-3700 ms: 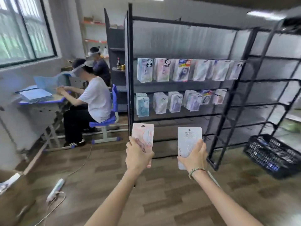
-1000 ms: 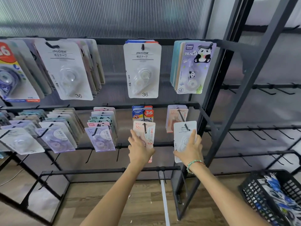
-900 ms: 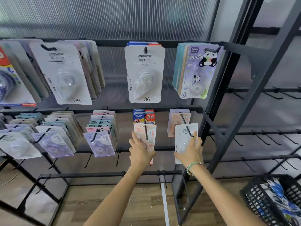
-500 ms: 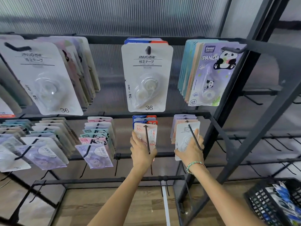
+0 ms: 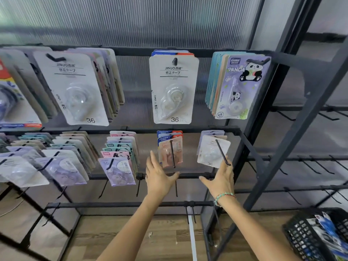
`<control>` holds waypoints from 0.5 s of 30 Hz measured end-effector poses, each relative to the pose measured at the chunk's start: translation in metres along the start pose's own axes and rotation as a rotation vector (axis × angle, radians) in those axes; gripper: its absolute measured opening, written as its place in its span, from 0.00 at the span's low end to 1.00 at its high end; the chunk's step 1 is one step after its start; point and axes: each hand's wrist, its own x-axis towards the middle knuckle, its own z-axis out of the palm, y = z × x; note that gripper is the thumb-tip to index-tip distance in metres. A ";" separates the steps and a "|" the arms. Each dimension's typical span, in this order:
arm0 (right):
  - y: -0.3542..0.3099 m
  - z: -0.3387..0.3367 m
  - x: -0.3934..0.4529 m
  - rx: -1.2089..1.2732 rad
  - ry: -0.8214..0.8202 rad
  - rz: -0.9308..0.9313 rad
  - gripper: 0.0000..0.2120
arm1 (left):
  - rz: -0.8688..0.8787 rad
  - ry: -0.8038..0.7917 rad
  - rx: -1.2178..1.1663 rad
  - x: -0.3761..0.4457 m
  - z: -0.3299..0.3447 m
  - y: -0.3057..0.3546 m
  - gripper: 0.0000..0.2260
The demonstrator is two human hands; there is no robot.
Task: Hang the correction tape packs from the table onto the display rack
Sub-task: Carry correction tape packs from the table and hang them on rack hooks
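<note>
- Packs first: the pink correction tape pack (image 5: 170, 152) hangs on a black peg (image 5: 172, 154) in the second row of the display rack (image 5: 293, 129), and the white correction tape pack (image 5: 211, 153) hangs on the neighbouring peg to its right, tilted a little.
- Left hand (image 5: 160, 178) sits just below the pink pack with fingers spread apart and nothing in it; right hand (image 5: 220, 179) is likewise spread and empty, its fingertips close to the tip of the white pack's peg.
- Judgement on the step: both packs look threaded, so the good finish is to nudge each card back along its peg until it sits against the ones behind, then draw the hands clear straight downward without catching a peg end.
- Risk, as I judge it: the white pack sits forward on its peg and may slip off if brushed.
- Hard to make out: the punched holes in both packs, the small print, and the blurred left side.
- Cut off: the black basket (image 5: 308, 236) at lower right; no table is in view.
</note>
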 end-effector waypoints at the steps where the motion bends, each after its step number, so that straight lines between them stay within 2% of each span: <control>1: -0.002 -0.004 -0.008 -0.027 -0.025 -0.013 0.51 | 0.005 0.006 0.010 -0.008 -0.005 -0.001 0.52; 7: -0.031 -0.014 -0.065 -0.051 -0.168 -0.209 0.44 | 0.027 0.093 0.078 -0.071 -0.052 -0.015 0.47; 15: -0.135 0.031 -0.155 -0.020 -0.336 -0.584 0.38 | -0.144 0.273 0.198 -0.150 -0.176 -0.095 0.41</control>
